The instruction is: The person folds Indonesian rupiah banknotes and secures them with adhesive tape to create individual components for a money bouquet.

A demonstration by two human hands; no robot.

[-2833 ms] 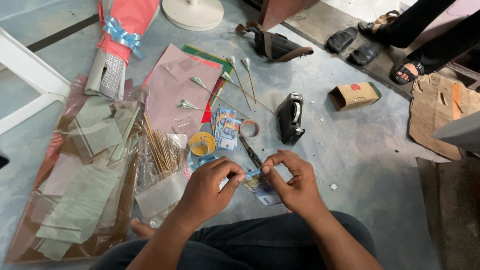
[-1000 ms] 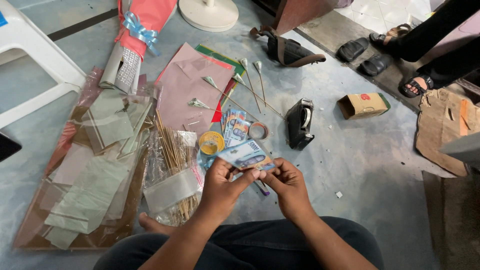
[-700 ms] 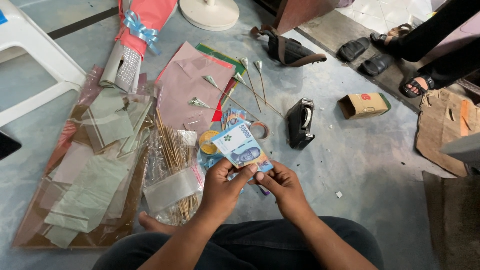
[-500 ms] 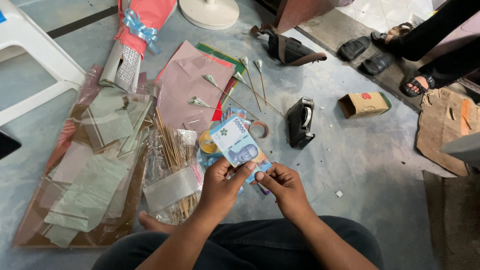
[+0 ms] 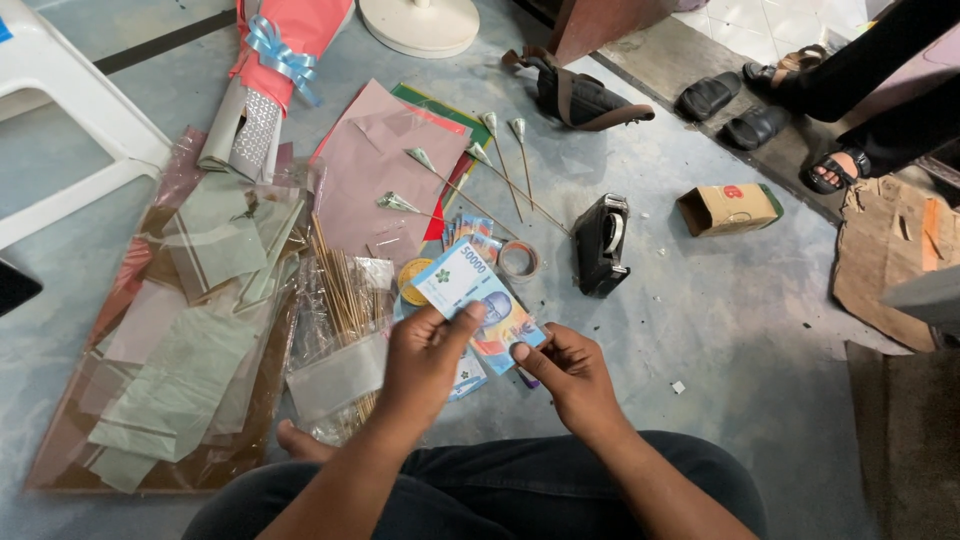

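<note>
Left hand [image 5: 425, 350] and right hand [image 5: 565, 365] both pinch a blue banknote [image 5: 478, 303] by its edges. Brown cardboard box [image 5: 728, 208] lies on its side well right, beyond the black tape dispenser [image 5: 600, 245].

Left hand [image 5: 428, 352]: was raised above the lap, back turned to the camera, thumb and fingers pinched closed on a flat note.
Right hand [image 5: 568, 373]: was held just beside the left, knuckles up, fingertips closed on the note's lower edge.
Forearms: were extended forward over the crossed legs, converging.

Head view, steeply down, close
</note>
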